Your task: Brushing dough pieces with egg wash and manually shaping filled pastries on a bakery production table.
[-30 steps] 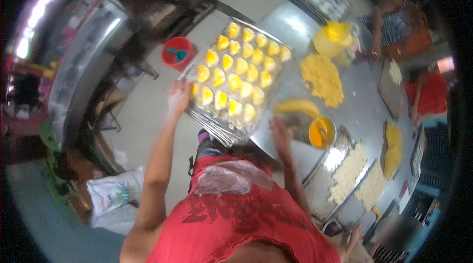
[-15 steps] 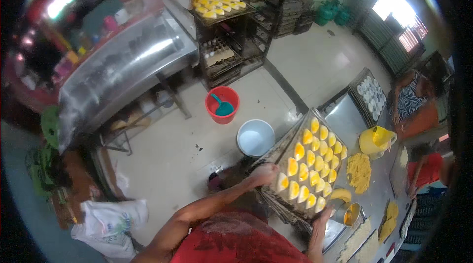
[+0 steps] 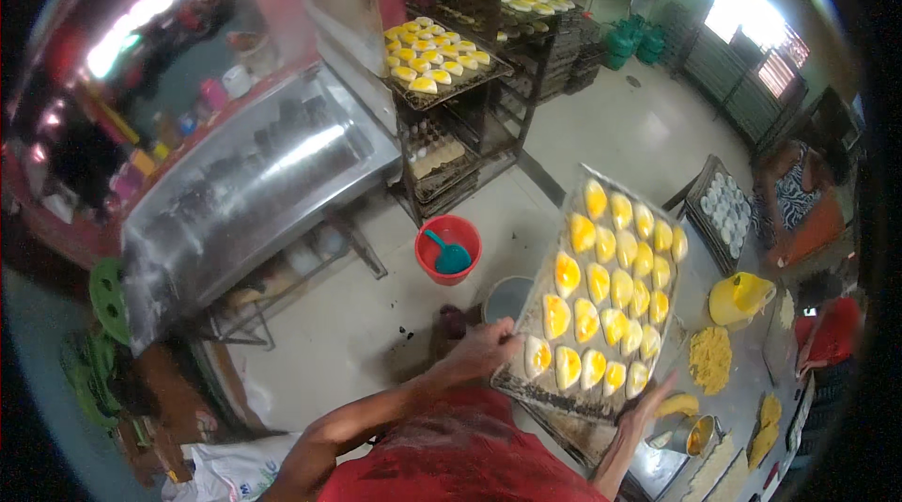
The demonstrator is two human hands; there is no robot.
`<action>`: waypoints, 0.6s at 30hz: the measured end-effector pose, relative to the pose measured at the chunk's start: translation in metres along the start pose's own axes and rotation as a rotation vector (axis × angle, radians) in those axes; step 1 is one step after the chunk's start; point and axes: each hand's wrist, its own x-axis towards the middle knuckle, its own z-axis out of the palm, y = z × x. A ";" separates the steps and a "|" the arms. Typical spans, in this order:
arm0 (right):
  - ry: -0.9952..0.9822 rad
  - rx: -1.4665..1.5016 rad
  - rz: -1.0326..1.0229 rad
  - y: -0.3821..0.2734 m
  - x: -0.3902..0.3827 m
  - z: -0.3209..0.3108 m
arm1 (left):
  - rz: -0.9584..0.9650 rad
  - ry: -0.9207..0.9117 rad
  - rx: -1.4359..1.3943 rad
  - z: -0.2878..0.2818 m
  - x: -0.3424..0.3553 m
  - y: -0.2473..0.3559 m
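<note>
A dark baking tray (image 3: 552, 397) bears rows of half-moon dough pieces (image 3: 598, 283) glazed yellow on top. My left hand (image 3: 489, 350) is closed round the tray's left edge. At its near right corner, my right hand (image 3: 646, 411) grips the other side. The tray is held up in front of me, tilted, over the left edge of a metal worktable (image 3: 662, 466). Part of another dark tray shows beneath it. Just right of my right hand lie a yellow curved piece like a brush or banana (image 3: 678, 405) and a metal cup (image 3: 698, 434) with yellow liquid.
A tray rack (image 3: 531, 107) stands ahead, with a glazed tray (image 3: 442, 88) jutting from it. On the floor are a red bucket (image 3: 433, 269) with a teal dipper and a pale bucket (image 3: 503, 300). A yellow jug (image 3: 738, 299) stands on the worktable; people are at its far side.
The tray in my hands has risen off the stack and come away from it, turned more upright. My view has swung left, and the pale bucket is now partly covered by the tray.
</note>
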 end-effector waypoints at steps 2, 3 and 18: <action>-0.023 -0.033 0.007 0.006 0.046 0.046 | -0.038 0.061 -0.210 -0.046 0.010 0.022; 0.006 -0.076 -0.031 -0.004 0.054 0.097 | -0.040 0.071 -0.203 -0.068 0.019 0.023; -0.756 -0.438 0.074 -0.155 0.262 0.581 | -0.023 0.572 -0.361 -0.225 0.191 0.068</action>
